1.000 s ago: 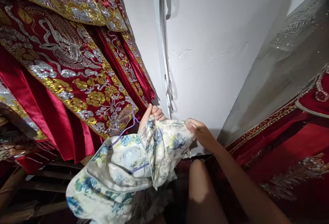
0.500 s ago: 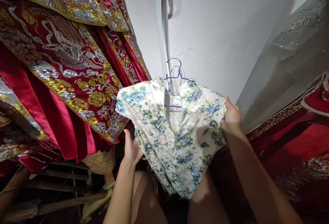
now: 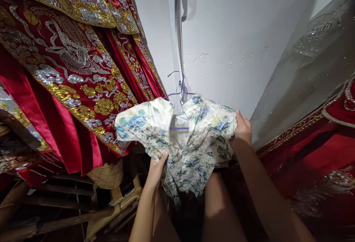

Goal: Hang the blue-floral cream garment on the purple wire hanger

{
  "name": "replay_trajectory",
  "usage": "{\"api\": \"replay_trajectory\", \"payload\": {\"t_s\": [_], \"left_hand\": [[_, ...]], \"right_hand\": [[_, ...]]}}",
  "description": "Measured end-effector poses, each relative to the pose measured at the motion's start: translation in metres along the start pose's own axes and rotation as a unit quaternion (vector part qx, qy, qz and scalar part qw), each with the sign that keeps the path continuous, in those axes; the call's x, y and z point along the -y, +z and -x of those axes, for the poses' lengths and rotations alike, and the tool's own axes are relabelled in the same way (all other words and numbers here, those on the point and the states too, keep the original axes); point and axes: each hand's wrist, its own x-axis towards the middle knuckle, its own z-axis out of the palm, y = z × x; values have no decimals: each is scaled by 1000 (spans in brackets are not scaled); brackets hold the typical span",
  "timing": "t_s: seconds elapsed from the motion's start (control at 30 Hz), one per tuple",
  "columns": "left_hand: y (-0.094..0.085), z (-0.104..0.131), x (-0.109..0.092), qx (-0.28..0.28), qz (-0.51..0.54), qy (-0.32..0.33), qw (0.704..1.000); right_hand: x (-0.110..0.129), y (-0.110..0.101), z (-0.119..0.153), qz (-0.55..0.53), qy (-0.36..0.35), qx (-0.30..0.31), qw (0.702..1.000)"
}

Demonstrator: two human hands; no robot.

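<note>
A white short-sleeved blouse [image 3: 194,149] with blue and yellow flowers hangs on a purple hanger [image 3: 182,86]. The hanger's hook rises above the collar, and its lower bar shows inside the neck opening. My right hand [image 3: 242,129] is closed on the sleeve edge at the right, thumb on top. At the lower left side of the blouse, below the other sleeve, my left hand [image 3: 157,170] grips the cloth with the thumb in front. Its other fingers are hidden behind the fabric. The left sleeve sticks out freely, and the blouse's lower part is bunched and slightly blurred.
Red costumes with gold and silver sequins [image 3: 77,60] hang at the left. A white wall [image 3: 230,23] stands ahead, with a narrow upright strip on it. More red beaded fabric [image 3: 318,168] hangs at the right. Wooden chair-like frames [image 3: 69,219] stand at lower left.
My left hand has moved right from beside the blouse and taken hold of its side. The blouse has shifted left and its hem has risen. The hanger's hook has turned and moved left.
</note>
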Motion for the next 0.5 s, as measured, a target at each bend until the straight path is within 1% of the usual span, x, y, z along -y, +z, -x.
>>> {"api": "replay_trajectory", "payload": {"t_s": [0.07, 0.13, 0.17, 0.23, 0.27, 0.33, 0.4, 0.43, 0.5], "left_hand": [[-7, 2, 20, -9, -31, 4, 999], [-16, 7, 43, -16, -51, -17, 998], [-21, 10, 53, -28, -53, -29, 998], [-32, 18, 69, -65, -46, -55, 995], [-37, 21, 74, -81, -41, -71, 993], [-46, 28, 76, -92, -34, -98, 990], [-49, 35, 71, -70, -44, -110, 991], [-48, 39, 66, -50, -56, -106, 992], [-41, 46, 57, -6, -87, -84, 993]], "right_hand": [[-7, -14, 14, 60, -7, 0, 998], [-17, -35, 24, 115, -15, 0, 993], [-23, -45, 27, 129, -8, 2, 992], [-32, -61, 28, 122, 26, 0, 992], [-35, -66, 26, 103, 49, -4, 993], [-41, -71, 22, 55, 83, -29, 995], [-49, -73, 24, 26, 105, -60, 992], [-54, -74, 31, 27, 105, -83, 991], [-69, -76, 55, 57, 85, -125, 987]]}}
